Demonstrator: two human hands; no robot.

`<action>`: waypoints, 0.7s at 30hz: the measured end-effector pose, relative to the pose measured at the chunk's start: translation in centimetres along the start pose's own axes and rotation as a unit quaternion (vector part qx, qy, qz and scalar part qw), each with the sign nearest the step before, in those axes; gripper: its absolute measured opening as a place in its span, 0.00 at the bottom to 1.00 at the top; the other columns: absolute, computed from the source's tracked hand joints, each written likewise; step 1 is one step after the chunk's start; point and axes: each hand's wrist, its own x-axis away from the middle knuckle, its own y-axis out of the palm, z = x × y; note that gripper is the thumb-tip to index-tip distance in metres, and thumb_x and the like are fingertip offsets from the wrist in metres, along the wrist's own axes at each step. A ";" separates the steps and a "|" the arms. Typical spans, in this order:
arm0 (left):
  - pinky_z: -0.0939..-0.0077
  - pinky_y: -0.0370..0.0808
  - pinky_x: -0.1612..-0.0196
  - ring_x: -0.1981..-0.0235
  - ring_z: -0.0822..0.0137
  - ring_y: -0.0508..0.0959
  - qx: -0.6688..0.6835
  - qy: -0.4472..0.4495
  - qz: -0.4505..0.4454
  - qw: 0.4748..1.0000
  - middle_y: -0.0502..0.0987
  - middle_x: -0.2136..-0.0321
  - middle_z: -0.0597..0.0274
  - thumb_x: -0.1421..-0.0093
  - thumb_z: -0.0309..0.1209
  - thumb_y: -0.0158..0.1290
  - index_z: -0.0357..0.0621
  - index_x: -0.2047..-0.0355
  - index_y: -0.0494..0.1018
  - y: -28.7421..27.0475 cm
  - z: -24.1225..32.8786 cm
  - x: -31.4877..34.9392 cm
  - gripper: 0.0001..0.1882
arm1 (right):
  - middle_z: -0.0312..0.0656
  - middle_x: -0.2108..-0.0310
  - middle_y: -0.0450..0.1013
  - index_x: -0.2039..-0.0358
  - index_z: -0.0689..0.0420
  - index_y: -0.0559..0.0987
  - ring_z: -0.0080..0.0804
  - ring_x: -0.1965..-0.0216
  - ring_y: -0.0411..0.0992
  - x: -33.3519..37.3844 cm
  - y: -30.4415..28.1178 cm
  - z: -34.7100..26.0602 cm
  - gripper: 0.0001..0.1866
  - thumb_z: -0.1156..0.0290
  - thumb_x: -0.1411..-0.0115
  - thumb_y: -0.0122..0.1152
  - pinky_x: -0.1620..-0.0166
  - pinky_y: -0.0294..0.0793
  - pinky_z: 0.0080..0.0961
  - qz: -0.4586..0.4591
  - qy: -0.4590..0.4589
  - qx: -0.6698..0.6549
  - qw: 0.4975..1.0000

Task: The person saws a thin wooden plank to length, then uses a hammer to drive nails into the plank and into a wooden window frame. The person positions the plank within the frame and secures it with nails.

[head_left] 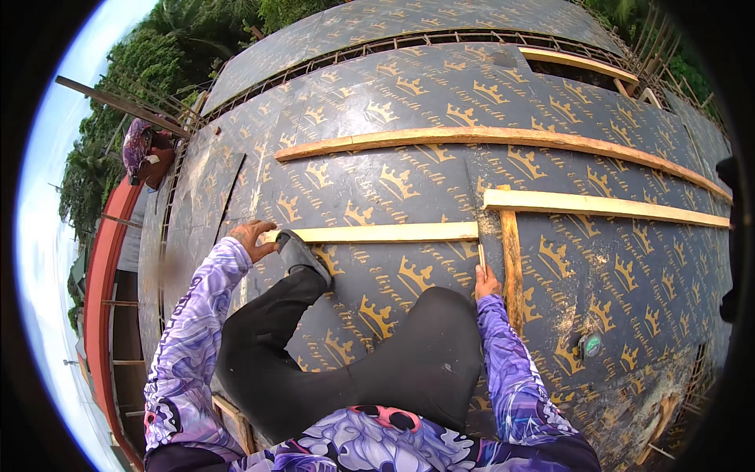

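A short length of pale lumber [385, 233] lies across the dark panel floor in front of me, with my shoe [303, 258] resting over its left part. My left hand [252, 239] grips that lumber's left end between thumb and fingers. By its right end, my right hand [487, 283] is closed around a thin, light-coloured stick [481, 256] that points away from me; its exact kind is too small to tell. Just right of that hand, a rougher wooden piece [512, 271] runs lengthwise, with a longer pale board [598, 204] lying across its far end.
Beyond lies a long, curved-looking timber [472, 135]. Crown-printed dark panels [425, 181] cover the deck, with sawdust at right near a small round green-and-dark object [590, 344]. A framed opening [578, 71] is at far right. Another person [148, 153] is by the left edge, near a red beam [106, 275].
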 end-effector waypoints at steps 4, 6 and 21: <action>0.65 0.79 0.59 0.64 0.56 0.82 0.067 -0.121 0.144 0.980 0.79 0.58 0.50 0.45 0.47 0.61 0.41 0.49 0.74 -2.1 -9.3 10.8 0.29 | 0.55 0.66 0.78 0.52 0.52 0.78 0.56 0.62 0.76 0.4 0.7 0.0 0.23 0.48 0.38 0.54 0.57 0.73 0.46 -0.049 0.015 0.006 0.999; 0.65 0.79 0.60 0.65 0.57 0.82 0.071 -0.165 0.138 0.974 0.80 0.58 0.51 0.46 0.47 0.61 0.41 0.51 0.75 -0.3 -11.3 12.9 0.28 | 0.55 0.64 0.78 0.52 0.55 0.78 0.53 0.61 0.77 1.1 0.7 0.0 0.22 0.52 0.38 0.56 0.56 0.74 0.42 -0.064 0.038 -0.006 0.997; 0.56 0.66 0.39 0.39 0.48 0.64 0.034 0.077 -0.065 0.994 0.61 0.39 0.49 0.61 0.42 0.71 0.53 0.36 0.57 24.8 8.9 -18.6 0.52 | 0.55 0.44 0.70 0.32 0.52 0.56 0.50 0.46 0.71 8.1 -4.6 10.4 0.45 0.45 0.45 0.61 0.44 0.70 0.37 -0.165 0.039 0.112 0.979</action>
